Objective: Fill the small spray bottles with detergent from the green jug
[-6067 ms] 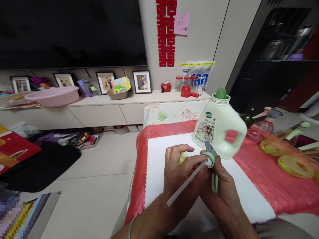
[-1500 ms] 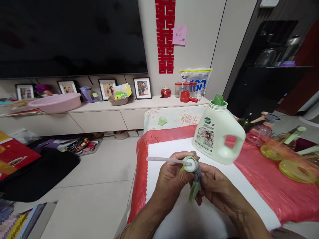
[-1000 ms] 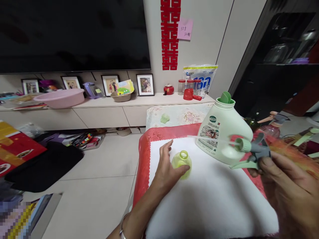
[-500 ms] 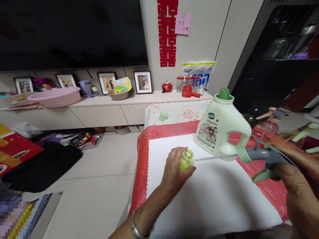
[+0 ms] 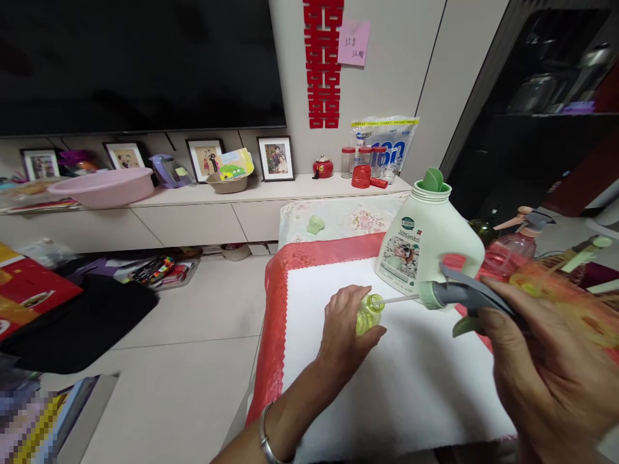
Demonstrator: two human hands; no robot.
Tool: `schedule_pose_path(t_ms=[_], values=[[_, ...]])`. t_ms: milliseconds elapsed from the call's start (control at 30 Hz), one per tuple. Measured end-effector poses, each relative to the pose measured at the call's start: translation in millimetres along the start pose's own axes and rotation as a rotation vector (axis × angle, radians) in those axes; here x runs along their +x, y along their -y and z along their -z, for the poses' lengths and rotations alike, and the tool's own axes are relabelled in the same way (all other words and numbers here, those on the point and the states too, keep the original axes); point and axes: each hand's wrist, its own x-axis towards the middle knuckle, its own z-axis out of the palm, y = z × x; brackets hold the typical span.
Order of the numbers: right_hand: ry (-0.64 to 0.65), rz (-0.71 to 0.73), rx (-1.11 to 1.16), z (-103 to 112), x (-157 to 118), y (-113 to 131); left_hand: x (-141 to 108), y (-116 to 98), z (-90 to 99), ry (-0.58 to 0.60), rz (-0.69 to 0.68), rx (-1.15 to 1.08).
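My left hand (image 5: 344, 325) is wrapped round a small yellow-green bottle (image 5: 368, 317) whose open mouth tilts to the right. In my right hand (image 5: 536, 348) is a grey and green trigger spray head (image 5: 452, 294), held sideways. Its thin dip tube (image 5: 399, 299) points left, with the tip at the bottle's mouth; how far it reaches inside I cannot tell. Just behind the spray head stands a large pale green jug (image 5: 425, 238) with a handle and a printed label. A green scoop-like piece (image 5: 432, 179) sits in the jug's mouth.
A white cloth (image 5: 387, 380) lies over a red cover (image 5: 271, 335) on the table. At the right stands a pink spray bottle (image 5: 517, 245). A small green object (image 5: 315, 224) rests on the flowered cloth behind. Red-lidded jars (image 5: 348, 162) line the cabinet.
My right hand has brought the spray head leftward, so its tube now meets the bottle's mouth. My left hand has shifted slightly right and tilted the bottle toward the tube.
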Motion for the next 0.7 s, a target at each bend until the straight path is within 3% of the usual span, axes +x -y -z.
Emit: schedule_pose_path(t_ms=[300, 700], values=[[0.184, 0.198, 0.164, -35.8, 0.4, 16.5, 0.9, 1.4, 1.3, -0.012, -0.006, -0.018], [0.228, 0.27, 0.141, -54.5, -6.8, 18.1, -0.4, 8.4, 0.0, -0.048, -0.042, -0.044]])
